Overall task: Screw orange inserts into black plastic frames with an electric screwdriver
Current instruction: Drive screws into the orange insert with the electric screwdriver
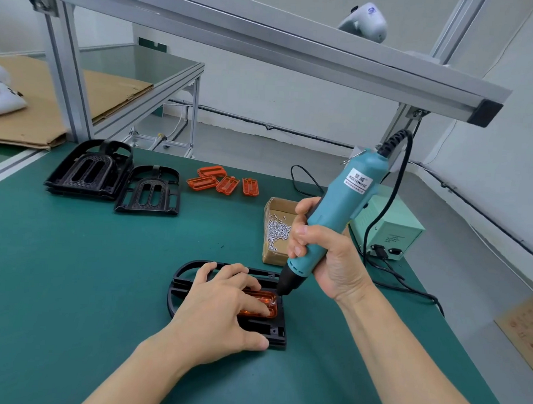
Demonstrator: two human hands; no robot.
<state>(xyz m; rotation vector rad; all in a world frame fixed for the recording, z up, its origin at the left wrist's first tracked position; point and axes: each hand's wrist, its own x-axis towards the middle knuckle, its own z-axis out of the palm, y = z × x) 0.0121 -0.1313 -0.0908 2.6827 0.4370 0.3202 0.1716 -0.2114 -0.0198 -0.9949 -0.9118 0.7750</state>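
1. Two hands shared the job. The right hand (321, 251) had its fingers wrapped tight round the electric screwdriver (335, 217), low on its body, likely so the tip would not wobble.
2. Just below that grip, the black tip touched the far right corner of the orange insert (261, 305). The tool leaned, with its tip down toward the person and its cord end up and away to the right.
3. The left hand (223, 301) lay flat with straight fingers pressing on the insert, holding nothing. I think it pressed down so the insert would not spin or slide.
4. Under both hands sat the black frame (278, 335), flat on the green mat (69, 284). Its long side ran left to right, with the rounded end to the left of the grip.
5. Just behind the gripping hand was a small box of screws (277, 227), close enough to reach.
6. Farther back and to the left lay the spare orange inserts (223, 181), and farther left the other black frames (112, 175).
7. Behind the tool, to the right, stood the pale green power box (390, 230).
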